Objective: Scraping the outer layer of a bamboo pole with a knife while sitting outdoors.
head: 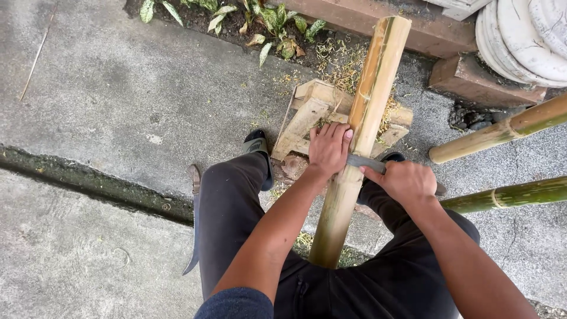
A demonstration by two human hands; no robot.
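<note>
Bamboo pole (361,124), stiff and likely slick, runs up the frame's centre; my left hand (328,150) presses flat on it, my right hand (407,180) grips a blade (365,162).

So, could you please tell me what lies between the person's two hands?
In the head view, the bamboo pole lies between the left hand and the right hand, with a grey blade across it, running from hand to hand.

Under you: grey concrete ground (106,100), with a dark crack running across. On it: your small wooden stand (313,112) with shavings around, two bamboo poles (502,131) at right, a curved blade (195,236) beside your left leg.
</note>
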